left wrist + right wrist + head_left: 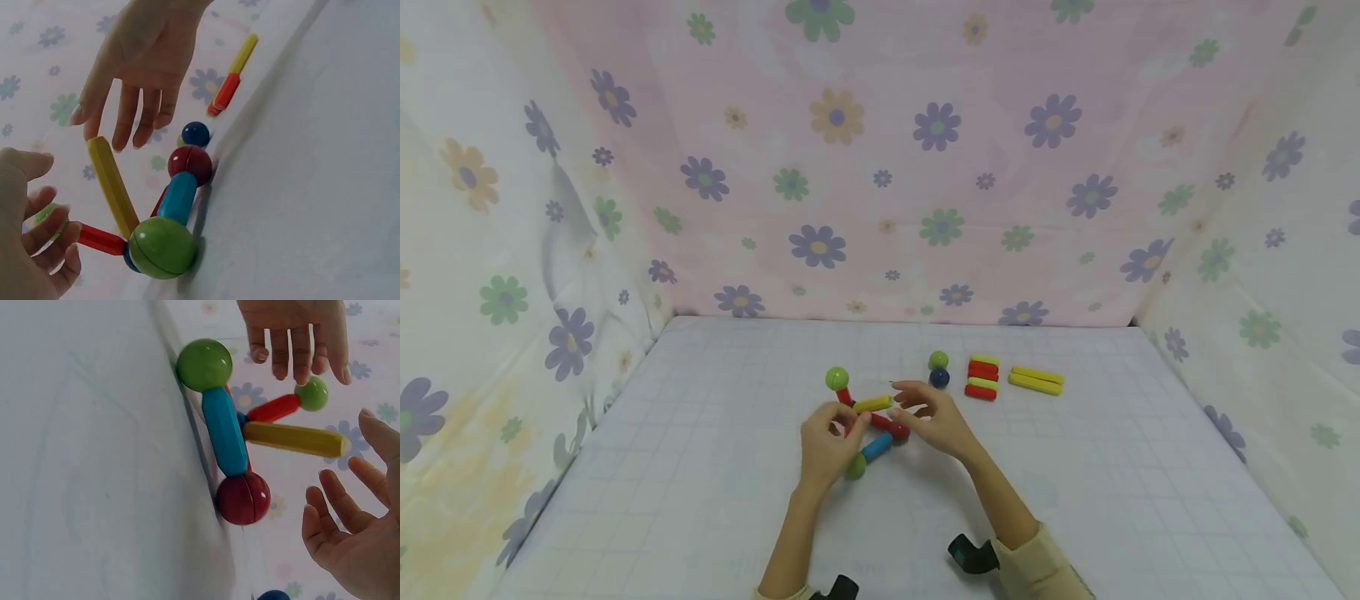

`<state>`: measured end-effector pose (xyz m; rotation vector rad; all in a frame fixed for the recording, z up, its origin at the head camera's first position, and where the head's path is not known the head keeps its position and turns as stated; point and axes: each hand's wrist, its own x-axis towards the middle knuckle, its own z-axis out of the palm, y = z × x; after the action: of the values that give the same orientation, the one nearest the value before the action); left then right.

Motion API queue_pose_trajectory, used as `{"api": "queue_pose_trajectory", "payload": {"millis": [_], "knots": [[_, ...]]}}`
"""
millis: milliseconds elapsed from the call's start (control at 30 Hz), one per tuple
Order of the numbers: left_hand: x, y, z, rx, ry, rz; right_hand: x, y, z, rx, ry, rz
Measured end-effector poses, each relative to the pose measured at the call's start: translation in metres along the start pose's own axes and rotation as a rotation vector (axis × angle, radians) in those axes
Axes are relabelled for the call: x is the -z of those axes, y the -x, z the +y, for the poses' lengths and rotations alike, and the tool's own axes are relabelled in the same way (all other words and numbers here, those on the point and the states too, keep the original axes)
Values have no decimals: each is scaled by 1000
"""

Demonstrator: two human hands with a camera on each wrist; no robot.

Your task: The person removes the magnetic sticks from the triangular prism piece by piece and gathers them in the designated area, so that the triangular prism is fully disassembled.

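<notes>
A magnetic stick-and-ball figure stands on the table between the hands. A blue rod joins a green ball to a dark red ball. From a partly hidden dark blue ball a yellow rod slants upward. A red rod from there carries another green ball. My left hand hovers over the figure's left side, fingers loosely bent and holding nothing. Close to the yellow rod's free end is my right hand, its fingers spread, with a gap between in the right wrist view.
Behind the right hand lie a loose green ball and a dark blue ball. Farther right are several short red and yellow rods in a stack and two longer yellow rods. Flowered cloth encloses the white table.
</notes>
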<state>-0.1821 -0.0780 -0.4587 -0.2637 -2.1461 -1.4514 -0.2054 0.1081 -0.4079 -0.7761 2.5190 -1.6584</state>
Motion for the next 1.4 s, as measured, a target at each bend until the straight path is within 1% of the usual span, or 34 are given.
{"api": "queue_pose_trajectory", "payload": {"millis": [33, 67, 100, 167, 233, 300, 367, 400, 500, 533, 600, 667, 733, 867, 933, 1100, 1233, 1300, 1400], "knots": [[2, -3, -1, 12, 6, 56, -2, -1, 0, 3, 0, -9], [4, -7, -1, 41, 20, 97, -5, -1, 1, 1, -2, -14], [6, -10, -2, 78, 38, 119, -9, -3, 6, 13, 6, -9], [10, -15, -2, 159, 64, 140, -14, -5, 13, 23, 19, 3], [12, -20, -4, 222, 78, 132, -20, -7, 25, 29, 40, 29], [13, -24, -8, 242, 94, 101, -25, -10, 36, 43, 64, 56], [12, -26, -12, 239, 92, 56, -26, -11, 36, 40, 78, 70], [12, -27, -14, 234, 100, 21, -27, -12, 40, 39, 83, 79], [10, -30, -16, 218, 110, -99, -26, -12, 39, 41, 107, 103], [8, -31, -17, 210, 114, -131, -25, -12, 39, 38, 116, 113], [5, -32, -17, 195, 127, -170, -24, -11, 40, 16, 138, 136], [2, -33, -17, 183, 138, -186, -21, -11, 41, 5, 164, 159], [-1, -33, -17, 168, 148, -186, -18, -10, 43, -7, 177, 173], [-3, -31, -15, 191, 130, -214, -14, -11, 46, -6, 171, 180], [-3, -29, -16, 215, 115, -230, -12, -11, 47, -5, 169, 184], [-2, -21, -23, 247, 66, -303, -10, -11, 49, -33, 174, 197], [-2, -15, -30, 251, 10, -374, -9, -11, 50, -53, 159, 198], [-3, -14, -34, 252, -1, -390, -9, -12, 50, -66, 145, 196], [-3, -12, -38, 258, -12, -393, -10, -13, 51, -84, 133, 189]]}}
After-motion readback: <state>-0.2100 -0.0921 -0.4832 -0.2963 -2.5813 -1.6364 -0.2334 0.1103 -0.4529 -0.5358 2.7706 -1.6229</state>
